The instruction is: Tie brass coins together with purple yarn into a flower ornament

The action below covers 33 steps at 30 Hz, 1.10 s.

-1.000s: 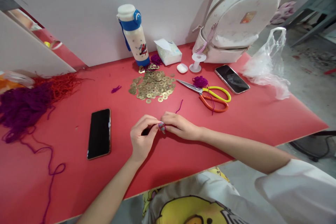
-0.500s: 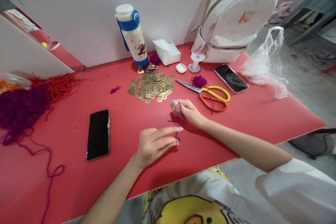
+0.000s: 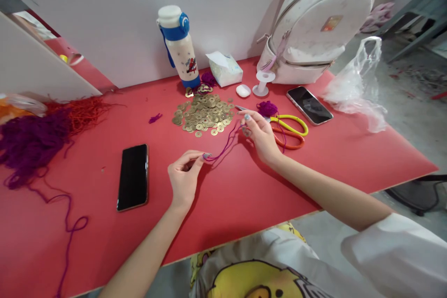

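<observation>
A doubled length of purple yarn (image 3: 226, 145) hangs in a slight curve between my two hands, above the red tabletop. My left hand (image 3: 185, 174) pinches one end of it between thumb and fingertips. The other end is gripped in the closed fingers of my right hand (image 3: 260, 135), where a small round piece like a coin seems to show under the fingertips. Just behind my hands lies a pile of brass-coloured holed coins (image 3: 206, 114). Scissors (image 3: 288, 131) with yellow and orange handles rest beside my right hand, which covers part of their blades.
A phone (image 3: 133, 178) lies left of my left hand, another phone (image 3: 309, 105) at the right. A bottle (image 3: 179, 49), tissue pack (image 3: 225, 71), white spool (image 3: 263, 84) and backpack (image 3: 314, 32) stand along the back. Purple yarn (image 3: 33, 142) is heaped far left; a plastic bag (image 3: 356, 84) sits right.
My left hand has moved left and up, its two stretched fingers now closed in a pinch. My right hand has shifted up and right. The yarn loop is drawn out sideways between them.
</observation>
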Motion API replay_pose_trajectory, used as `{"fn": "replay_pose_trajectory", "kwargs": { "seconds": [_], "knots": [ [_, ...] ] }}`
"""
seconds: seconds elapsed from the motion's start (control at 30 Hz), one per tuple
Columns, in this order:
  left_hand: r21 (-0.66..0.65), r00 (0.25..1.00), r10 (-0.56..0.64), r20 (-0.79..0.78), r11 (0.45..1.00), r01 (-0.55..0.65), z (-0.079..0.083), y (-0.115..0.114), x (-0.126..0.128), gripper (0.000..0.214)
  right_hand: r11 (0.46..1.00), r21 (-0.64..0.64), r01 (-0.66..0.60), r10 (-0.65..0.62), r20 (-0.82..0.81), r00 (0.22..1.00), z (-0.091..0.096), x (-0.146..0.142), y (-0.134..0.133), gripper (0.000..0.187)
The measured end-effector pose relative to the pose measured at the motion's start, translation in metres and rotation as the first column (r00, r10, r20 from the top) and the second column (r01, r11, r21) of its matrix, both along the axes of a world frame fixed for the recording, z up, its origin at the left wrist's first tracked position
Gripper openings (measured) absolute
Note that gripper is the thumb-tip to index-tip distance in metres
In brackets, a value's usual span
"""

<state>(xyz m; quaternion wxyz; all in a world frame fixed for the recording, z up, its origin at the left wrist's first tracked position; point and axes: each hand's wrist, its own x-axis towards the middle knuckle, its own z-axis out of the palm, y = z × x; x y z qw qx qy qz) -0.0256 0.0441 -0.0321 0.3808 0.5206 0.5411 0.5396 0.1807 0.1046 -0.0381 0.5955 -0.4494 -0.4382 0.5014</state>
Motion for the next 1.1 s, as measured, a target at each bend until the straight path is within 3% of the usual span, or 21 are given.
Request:
{"fn": "replay_pose_trajectory", "kwargs": {
  "seconds": [0.1, 0.2, 0.3, 0.4, 0.53, 0.63, 0.8, 1.0, 1.1],
  "knots": [
    [-0.075, 0.995, 0.083, 0.053, 0.994, -0.079, -0.007, 0.003, -0.001, 0.018, 0.964, 0.247, -0.096, 0.016, 0.306, 0.952, 0.002, -0.005, -0.012, 0.022],
    [-0.082, 0.993, 0.098, 0.065, 0.992, -0.093, -0.009, 0.002, -0.001, 0.017, 0.844, 0.379, -0.38, 0.114, 0.565, 0.817, -0.001, -0.011, -0.022, 0.027],
    [-0.051, 0.996, 0.058, 0.065, 0.997, -0.055, -0.006, 0.0, 0.001, 0.014, 0.753, 0.312, -0.579, 0.189, 0.741, 0.645, -0.007, -0.017, -0.03, 0.031],
    [-0.035, 0.999, 0.003, 0.042, 0.999, -0.001, -0.001, -0.001, 0.003, 0.013, 0.728, 0.182, -0.661, 0.302, 0.781, 0.548, -0.011, -0.024, -0.035, 0.038],
    [-0.047, 0.999, -0.025, -0.048, 0.999, 0.023, 0.002, -0.003, 0.004, 0.011, 0.729, 0.113, -0.675, 0.502, 0.583, 0.639, -0.009, -0.028, -0.036, 0.034],
    [-0.042, 0.989, -0.032, -0.144, 0.999, 0.026, 0.0, -0.003, 0.004, 0.01, 0.727, 0.123, -0.675, 0.562, 0.458, 0.689, -0.004, -0.027, -0.036, 0.041],
    [-0.066, 0.953, -0.11, -0.283, 0.993, 0.095, -0.003, 0.0, 0.004, 0.01, 0.686, 0.242, -0.686, 0.489, 0.545, 0.681, 0.001, -0.023, -0.036, 0.039],
    [-0.076, 0.947, -0.161, -0.279, 0.987, 0.145, -0.002, 0.0, 0.005, 0.011, 0.818, 0.257, -0.514, 0.325, 0.53, 0.783, -0.003, -0.017, -0.027, 0.035],
    [-0.082, 0.942, -0.179, -0.283, 0.983, 0.162, -0.001, -0.001, 0.006, 0.013, 0.848, 0.25, -0.467, 0.285, 0.528, 0.8, -0.004, -0.014, -0.023, 0.035]
  ]
}}
